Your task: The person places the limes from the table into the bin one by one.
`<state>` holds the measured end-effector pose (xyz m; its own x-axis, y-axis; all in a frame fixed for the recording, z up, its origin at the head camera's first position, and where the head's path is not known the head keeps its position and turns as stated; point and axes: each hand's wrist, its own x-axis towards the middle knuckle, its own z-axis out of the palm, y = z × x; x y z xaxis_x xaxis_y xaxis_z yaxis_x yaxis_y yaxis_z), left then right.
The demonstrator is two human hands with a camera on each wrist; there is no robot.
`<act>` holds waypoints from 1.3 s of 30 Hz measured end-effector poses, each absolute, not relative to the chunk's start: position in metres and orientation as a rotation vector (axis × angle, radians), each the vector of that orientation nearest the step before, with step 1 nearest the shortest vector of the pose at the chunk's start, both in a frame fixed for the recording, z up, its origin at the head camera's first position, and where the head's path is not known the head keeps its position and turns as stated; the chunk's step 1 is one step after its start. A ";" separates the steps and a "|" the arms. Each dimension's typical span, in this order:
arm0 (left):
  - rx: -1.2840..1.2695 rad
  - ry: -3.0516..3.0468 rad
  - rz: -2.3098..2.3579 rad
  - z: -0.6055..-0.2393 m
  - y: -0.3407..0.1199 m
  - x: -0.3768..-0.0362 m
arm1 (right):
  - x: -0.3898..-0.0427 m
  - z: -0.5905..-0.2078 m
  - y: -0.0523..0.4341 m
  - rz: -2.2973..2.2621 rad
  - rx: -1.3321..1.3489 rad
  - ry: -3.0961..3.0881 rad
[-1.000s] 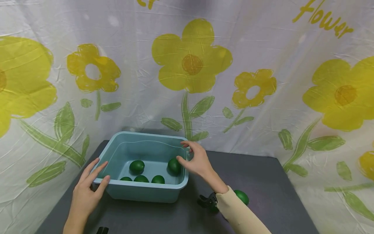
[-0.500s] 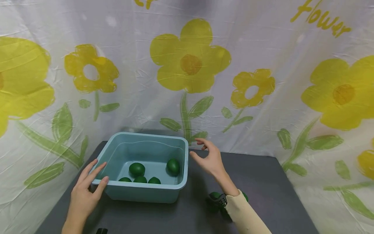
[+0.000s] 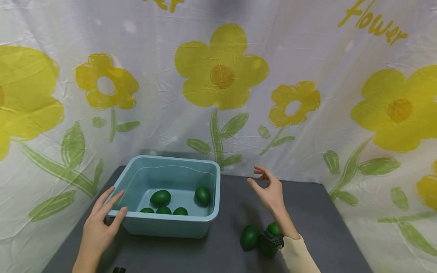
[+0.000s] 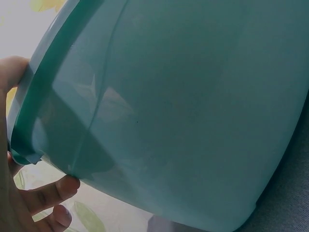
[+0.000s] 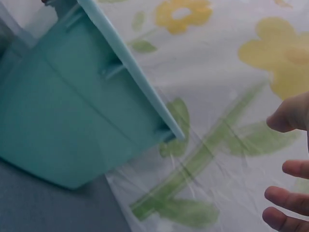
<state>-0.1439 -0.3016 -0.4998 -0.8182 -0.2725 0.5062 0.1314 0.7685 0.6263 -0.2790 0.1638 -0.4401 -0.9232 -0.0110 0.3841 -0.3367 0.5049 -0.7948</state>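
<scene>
A pale blue plastic basin (image 3: 164, 223) stands on the dark table, with several dark green oval fruits (image 3: 160, 198) inside; its front wall partly hides some. My left hand (image 3: 99, 227) holds the basin's front left corner, thumb over the front rim and fingers along the left rim. In the left wrist view, its fingers (image 4: 53, 193) bend beside the outer wall. My right hand (image 3: 269, 191) hovers right of the basin, thumb and fingers apart, holding nothing. Below its wrist lie three more green fruits (image 3: 250, 237), partly covered by the forearm and a black wrist mount (image 3: 274, 239).
Behind the table hangs a white cloth (image 3: 164, 113) printed with yellow flowers, and it also flanks both sides. The dark tabletop (image 3: 317, 220) extends to the right of the fruits. A small black object (image 3: 119, 270) shows at the bottom edge.
My right hand has moved right, from the basin's right rim to over the table. The fruits by its wrist have come into fuller view. The left hand stays on the corner.
</scene>
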 end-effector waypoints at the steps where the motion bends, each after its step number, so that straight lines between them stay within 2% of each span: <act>1: 0.101 -2.364 -0.902 -0.500 -0.301 -0.144 | -0.278 -0.442 0.168 1.385 0.273 -2.426; 19: 0.097 -2.368 -0.952 -0.498 -0.300 -0.144 | -0.237 -0.486 0.230 1.215 0.132 -2.598; 39: 0.083 -2.366 -0.952 -0.499 -0.302 -0.144 | -0.212 -0.524 0.277 1.010 0.072 -3.055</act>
<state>-0.1436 -0.3020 -0.4988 -0.8290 -0.2630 0.4936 0.1523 0.7430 0.6517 -0.2121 0.2769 -0.5243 -0.9961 -0.0664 -0.0587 -0.0183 0.8021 -0.5969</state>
